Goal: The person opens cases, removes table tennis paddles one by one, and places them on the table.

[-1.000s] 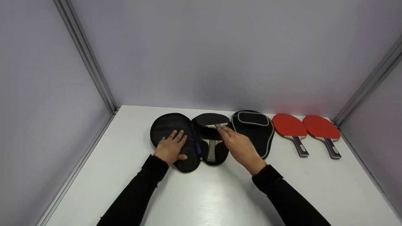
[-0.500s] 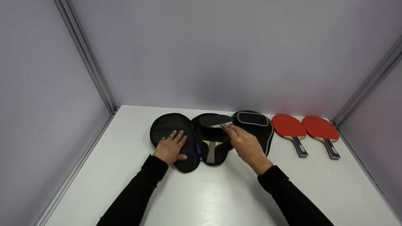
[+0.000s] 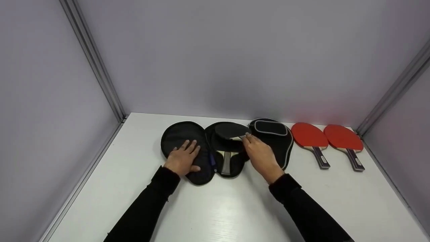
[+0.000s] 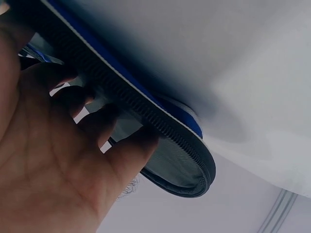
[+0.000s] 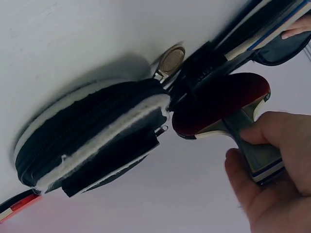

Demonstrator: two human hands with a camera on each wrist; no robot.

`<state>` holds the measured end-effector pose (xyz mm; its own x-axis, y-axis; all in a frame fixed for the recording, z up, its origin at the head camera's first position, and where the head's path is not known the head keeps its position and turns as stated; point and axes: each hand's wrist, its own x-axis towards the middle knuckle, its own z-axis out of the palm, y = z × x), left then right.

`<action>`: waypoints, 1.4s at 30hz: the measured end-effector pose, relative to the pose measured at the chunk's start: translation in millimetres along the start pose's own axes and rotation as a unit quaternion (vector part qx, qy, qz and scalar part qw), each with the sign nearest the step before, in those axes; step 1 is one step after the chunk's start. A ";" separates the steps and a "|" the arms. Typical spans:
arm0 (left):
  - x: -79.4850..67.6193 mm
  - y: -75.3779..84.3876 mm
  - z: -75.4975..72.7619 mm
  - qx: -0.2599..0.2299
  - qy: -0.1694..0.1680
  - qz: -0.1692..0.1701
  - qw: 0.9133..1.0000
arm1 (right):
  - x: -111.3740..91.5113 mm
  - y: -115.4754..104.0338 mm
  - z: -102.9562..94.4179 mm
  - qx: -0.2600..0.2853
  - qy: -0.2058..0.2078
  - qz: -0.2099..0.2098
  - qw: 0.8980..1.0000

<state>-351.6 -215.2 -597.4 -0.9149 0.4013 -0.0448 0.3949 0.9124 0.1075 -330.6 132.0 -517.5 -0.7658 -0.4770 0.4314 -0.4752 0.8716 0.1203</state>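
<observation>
My left hand (image 3: pixel 183 159) lies with spread fingers on the left half of an opened black zip case (image 3: pixel 181 132). In the case's right half lies a table tennis paddle, its handle (image 3: pixel 226 163) pointing towards me. Above it, my right hand (image 3: pixel 262 156) grips a second paddle (image 3: pixel 231 130) by the handle, black side up and tilted. The right wrist view shows this paddle's dark red underside (image 5: pixel 218 109) and thumb and fingers around its handle. In the left wrist view, the fingers reach over the case's zipped edge (image 4: pixel 141 111).
A black case (image 3: pixel 272 141) with pale piping and a pocket lies right of the opened one. Two red paddles (image 3: pixel 309 134) (image 3: pixel 344 137) lie farther right, handles towards me. White table (image 3: pixel 215 208); walls stand behind and at both sides.
The held paddle has shifted slightly right over the case, uncovering more of the lower paddle. The right hand went right, then a little back left. The left hand has stayed put.
</observation>
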 end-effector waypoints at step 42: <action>-0.9 -5.4 9.4 0.020 0.041 0.017 0.999 | -91.5 59.6 -34.0 -0.034 0.096 -0.010 0.995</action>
<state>-352.1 -219.8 -607.3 -0.9040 0.4257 0.0389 0.4274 0.9015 0.0676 -274.2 231.5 -519.4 -0.6564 -0.4706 0.5896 -0.4551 0.8704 0.1879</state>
